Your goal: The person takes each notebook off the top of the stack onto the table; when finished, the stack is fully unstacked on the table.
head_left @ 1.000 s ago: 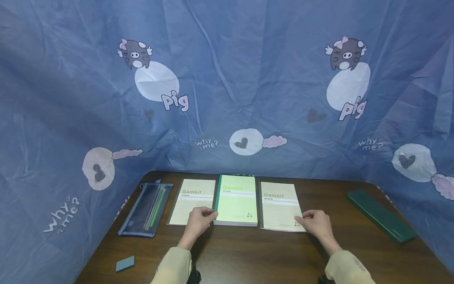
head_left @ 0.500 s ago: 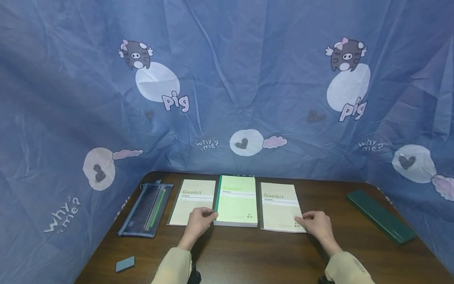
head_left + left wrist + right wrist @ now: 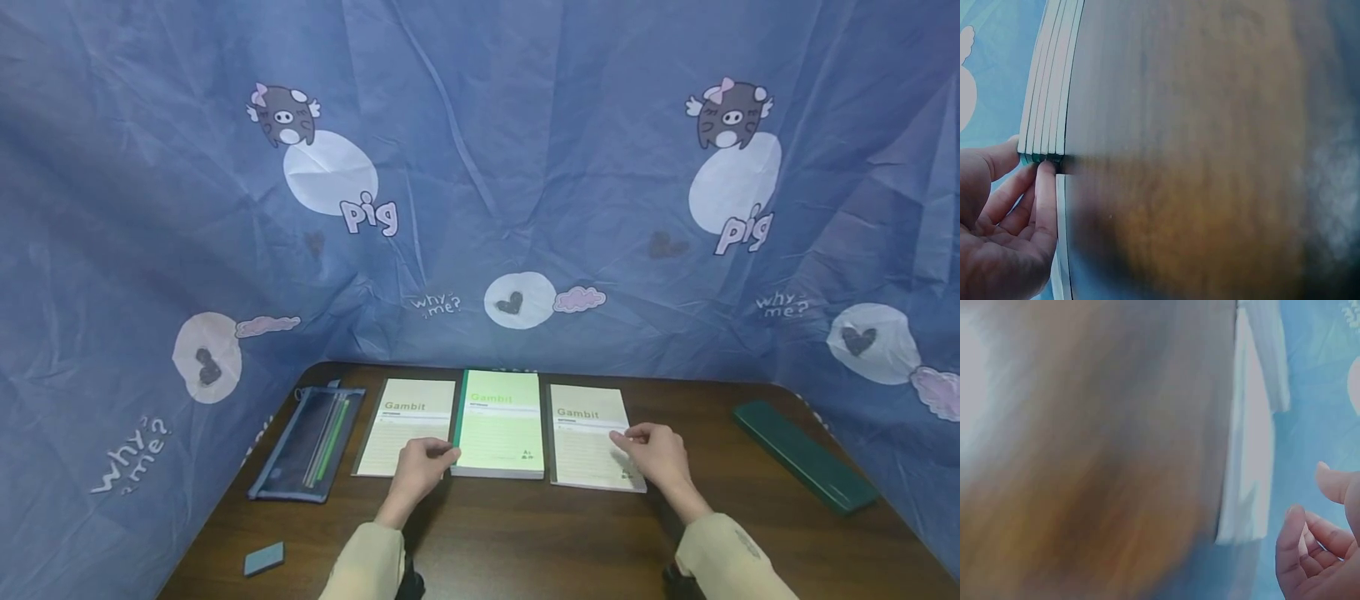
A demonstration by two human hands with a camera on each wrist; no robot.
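Note:
A stack of several pale green notebooks (image 3: 498,425) with green spines lies in the middle. My left hand (image 3: 420,471) holds its near left corner, thumb at the top cover and fingers against the spines (image 3: 1041,157). To its left lies a cream notebook (image 3: 408,425) with a dark spine, partly behind that hand. Another cream notebook (image 3: 588,433) lies on the right. Over that one's near right side is my right hand (image 3: 660,454), its thumb and fingertips apart with nothing between them in the right wrist view. The notebook's edge (image 3: 1250,469) is blurred there.
A blue mesh pencil pouch (image 3: 307,442) with pencils lies at the left, a blue eraser (image 3: 264,558) nearer the front. A dark green case (image 3: 806,457) lies at the right. Blue printed cloth (image 3: 450,167) stands behind the wooden table (image 3: 540,546).
My right hand has come off the right notebook's near corner and moved up and slightly left over its cover. The left hand stays at the stack.

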